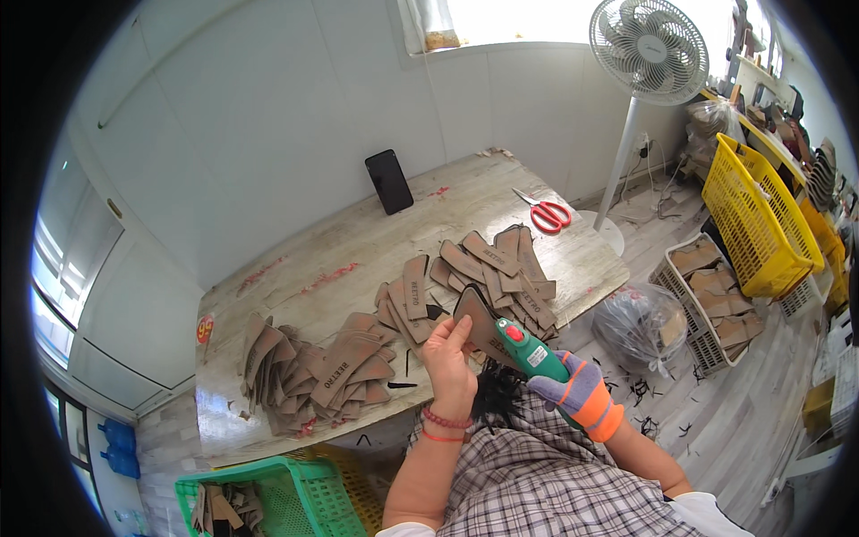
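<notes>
A brown shoe-upper-like cut piece with a dark edge [479, 324] is pinched in my bare left hand [447, 365], over the table's near edge. In a grey and orange glove, my right hand [583, 398] grips a green handheld power tool with a red button [530, 349]. The tool's front end lies against the piece, and its working tip is hidden. Heaped on the table beyond my hands are more brown printed pieces [514, 268]. A second heap of such pieces [344, 369] lies to the left. Black trimmings [499, 394] hang over my checked apron below the tool.
On the worn table [295, 259] are red-handled scissors [549, 216] and a black phone [389, 182]. A standing fan [650, 49] is beyond its right end. A green crate [304, 497] stands at lower left; a clear bag [640, 327] and yellow crate [761, 219] are at right.
</notes>
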A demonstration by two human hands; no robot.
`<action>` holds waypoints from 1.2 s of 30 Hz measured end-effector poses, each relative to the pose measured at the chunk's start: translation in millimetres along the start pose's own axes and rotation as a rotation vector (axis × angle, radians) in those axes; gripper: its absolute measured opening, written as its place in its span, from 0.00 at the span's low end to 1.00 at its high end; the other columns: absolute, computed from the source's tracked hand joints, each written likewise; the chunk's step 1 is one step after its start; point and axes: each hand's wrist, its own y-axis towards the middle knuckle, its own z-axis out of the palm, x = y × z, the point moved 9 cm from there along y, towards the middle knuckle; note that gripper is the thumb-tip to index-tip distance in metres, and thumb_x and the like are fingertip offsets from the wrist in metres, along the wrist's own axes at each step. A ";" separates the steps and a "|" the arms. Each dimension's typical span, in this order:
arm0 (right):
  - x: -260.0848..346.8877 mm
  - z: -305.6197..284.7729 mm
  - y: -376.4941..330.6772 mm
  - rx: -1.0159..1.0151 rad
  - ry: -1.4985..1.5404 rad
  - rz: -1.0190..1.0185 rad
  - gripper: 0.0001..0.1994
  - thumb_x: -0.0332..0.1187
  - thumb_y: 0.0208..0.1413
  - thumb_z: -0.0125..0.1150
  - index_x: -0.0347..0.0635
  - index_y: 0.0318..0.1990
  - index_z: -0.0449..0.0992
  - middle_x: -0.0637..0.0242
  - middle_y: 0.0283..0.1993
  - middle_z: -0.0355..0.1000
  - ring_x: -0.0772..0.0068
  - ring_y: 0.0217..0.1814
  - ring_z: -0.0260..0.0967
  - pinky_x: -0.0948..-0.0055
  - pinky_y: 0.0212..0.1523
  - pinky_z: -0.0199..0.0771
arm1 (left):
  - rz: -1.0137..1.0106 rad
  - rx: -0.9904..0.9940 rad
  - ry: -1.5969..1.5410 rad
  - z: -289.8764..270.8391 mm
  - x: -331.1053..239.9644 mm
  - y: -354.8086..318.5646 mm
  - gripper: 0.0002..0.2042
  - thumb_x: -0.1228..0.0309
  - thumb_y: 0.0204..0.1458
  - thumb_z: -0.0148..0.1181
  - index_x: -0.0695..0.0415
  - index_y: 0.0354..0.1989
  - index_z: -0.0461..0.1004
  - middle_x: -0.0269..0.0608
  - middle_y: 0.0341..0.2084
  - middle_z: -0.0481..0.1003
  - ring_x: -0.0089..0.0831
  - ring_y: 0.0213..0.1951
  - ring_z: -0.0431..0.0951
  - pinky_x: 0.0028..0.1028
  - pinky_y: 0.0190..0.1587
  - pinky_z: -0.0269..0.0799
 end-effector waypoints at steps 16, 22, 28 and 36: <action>15.4 -6.1 -4.2 -0.007 -0.050 -0.053 0.26 0.41 0.49 0.73 0.35 0.51 0.72 0.72 0.30 0.74 0.86 0.23 0.67 0.83 0.24 0.68 | 0.023 0.123 0.203 2.5 -7.2 -21.5 0.05 0.77 0.57 0.58 0.65 0.39 0.74 0.34 0.33 0.78 0.18 0.33 0.74 0.19 0.38 0.70; 12.2 -7.8 -3.7 0.036 -0.065 -0.049 0.26 0.40 0.48 0.74 0.36 0.51 0.72 0.73 0.28 0.73 0.87 0.23 0.66 0.83 0.25 0.67 | 0.039 0.187 0.299 8.3 -29.3 -20.1 0.04 0.76 0.59 0.55 0.64 0.39 0.73 0.32 0.32 0.76 0.16 0.33 0.72 0.18 0.38 0.69; 21.7 -8.0 -7.1 0.055 -0.135 -0.049 0.28 0.39 0.47 0.75 0.36 0.52 0.72 0.72 0.30 0.74 0.87 0.26 0.68 0.83 0.28 0.69 | 0.117 0.222 0.486 8.2 -47.6 -20.2 0.05 0.75 0.59 0.54 0.64 0.38 0.73 0.31 0.30 0.74 0.15 0.32 0.70 0.18 0.35 0.68; 35.7 -6.3 -11.4 0.097 -0.210 -0.064 0.25 0.33 0.48 0.72 0.33 0.53 0.72 0.68 0.31 0.76 0.84 0.26 0.70 0.82 0.27 0.70 | 0.196 0.281 0.704 8.8 -74.3 -19.1 0.04 0.75 0.55 0.59 0.64 0.34 0.74 0.31 0.28 0.74 0.14 0.30 0.70 0.18 0.33 0.67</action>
